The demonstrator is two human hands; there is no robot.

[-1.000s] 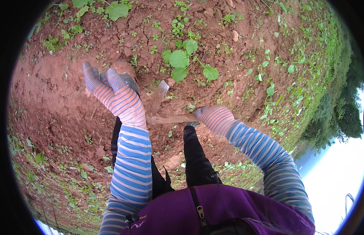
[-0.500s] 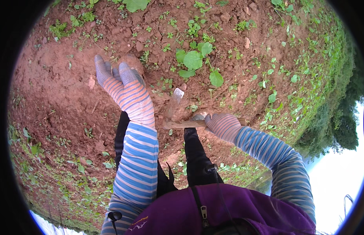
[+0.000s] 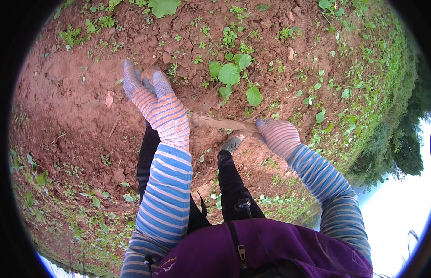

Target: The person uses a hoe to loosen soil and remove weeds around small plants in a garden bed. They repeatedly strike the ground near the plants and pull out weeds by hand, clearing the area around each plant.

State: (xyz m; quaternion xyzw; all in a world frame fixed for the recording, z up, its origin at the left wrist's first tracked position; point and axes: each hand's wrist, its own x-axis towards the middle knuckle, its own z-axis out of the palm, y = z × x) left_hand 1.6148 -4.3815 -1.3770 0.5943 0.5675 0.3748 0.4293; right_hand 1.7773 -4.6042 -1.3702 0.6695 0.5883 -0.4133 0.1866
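Note:
My right hand [image 3: 280,137], in a striped knitted glove, is closed round the wooden handle [image 3: 229,124] of a small hoe. Its blade end [image 3: 207,103], smeared by motion, is at the red soil between my hands, just below a broad-leaved green seedling [image 3: 230,74]. To the left, my left hand [image 3: 156,103], gloved alike, reaches forward low over the ground. Its fingers are stretched and apart, with a reddish patch of soil or a clod [image 3: 148,72] showing behind the fingertips. I see nothing gripped in it.
Small weeds [image 3: 229,36] and clods dot the red soil [image 3: 62,97] ahead. Another large leaf [image 3: 163,6] shows at the far edge. My shoe [image 3: 231,143] stands just behind the hoe handle. Denser greenery [image 3: 387,116] and trees lie to the right.
The hoe has swung forward, its blade now nearer the seedling and its handle tilted. My right hand has shifted up and right. My left hand has moved slightly right.

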